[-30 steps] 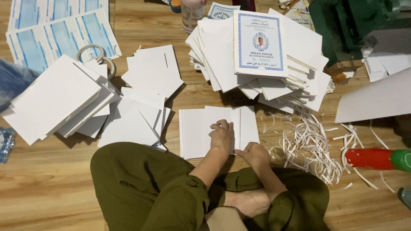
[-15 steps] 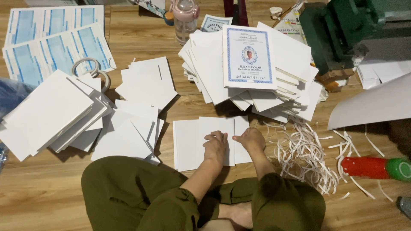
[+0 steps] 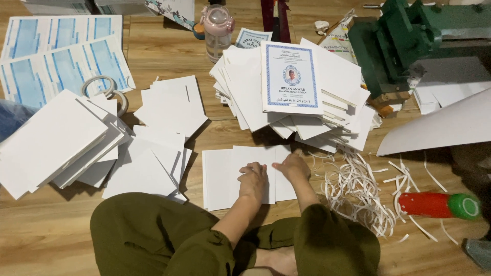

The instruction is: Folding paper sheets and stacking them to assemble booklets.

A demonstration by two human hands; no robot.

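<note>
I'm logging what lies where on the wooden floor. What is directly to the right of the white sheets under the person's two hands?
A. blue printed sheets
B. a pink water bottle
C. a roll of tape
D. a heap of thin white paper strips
D: the heap of thin white paper strips lies just right of the white sheets that the left hand and right hand press on.

1. The left hand (image 3: 253, 180) lay palm down at about 6 o'clock of the view's centre, its fingers curled under so the knuckles faced up.
2. The left forearm ran back from it toward 7 o'clock, bare to the elbow.
3. The right hand (image 3: 292, 167) rested just beside the left, at its 2 o'clock, palm down, fingers pointing toward 9 o'clock.
4. The right forearm sloped back toward 5 o'clock.
5. Both hands were close together, almost touching, and neither gripped anything.
6. Both wrists stayed low and nearly straight.
</note>
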